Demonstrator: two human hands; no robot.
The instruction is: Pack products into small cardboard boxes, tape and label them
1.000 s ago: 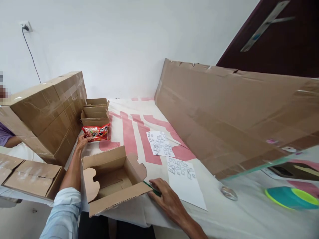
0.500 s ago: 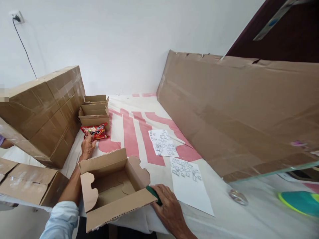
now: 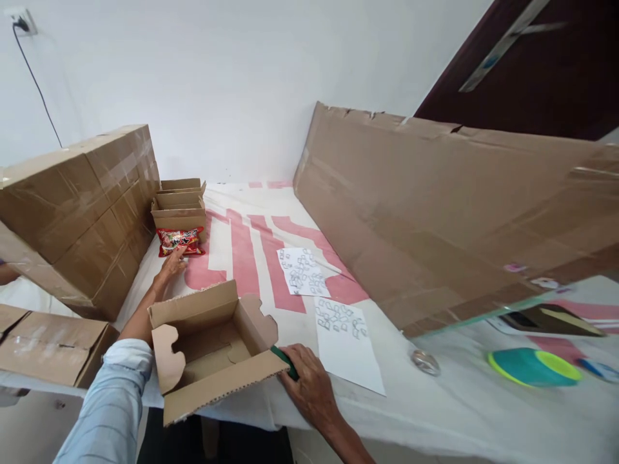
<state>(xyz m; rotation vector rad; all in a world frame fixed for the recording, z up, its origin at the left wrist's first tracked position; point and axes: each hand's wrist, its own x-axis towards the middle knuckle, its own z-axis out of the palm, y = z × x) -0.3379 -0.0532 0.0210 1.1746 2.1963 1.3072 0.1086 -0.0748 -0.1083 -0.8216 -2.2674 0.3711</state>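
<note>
An open small cardboard box (image 3: pixel 213 348) with nothing inside stands at the near table edge. My right hand (image 3: pixel 307 383) rests beside its right flap, fingers closed on a small green object (image 3: pixel 285 361). My left hand (image 3: pixel 170 267) stretches forward, fingertips touching a red snack packet (image 3: pixel 180 240) that lies on the cloth in front of a row of small open cartons (image 3: pixel 178 206). Whether the fingers grip the packet is unclear.
A big taped carton (image 3: pixel 77 206) stands at the left, another (image 3: pixel 48 345) lower left. A long flattened cardboard sheet (image 3: pixel 435 219) leans along the right. Two printed paper sheets (image 3: pixel 338 322), a tape roll (image 3: pixel 425 361) and a teal-green dish (image 3: pixel 534 367) lie on the white and red cloth.
My left hand let go of the red packet, drew back a little, then reached forward to touch it again. My right hand stays at the box flap with the green object.
</note>
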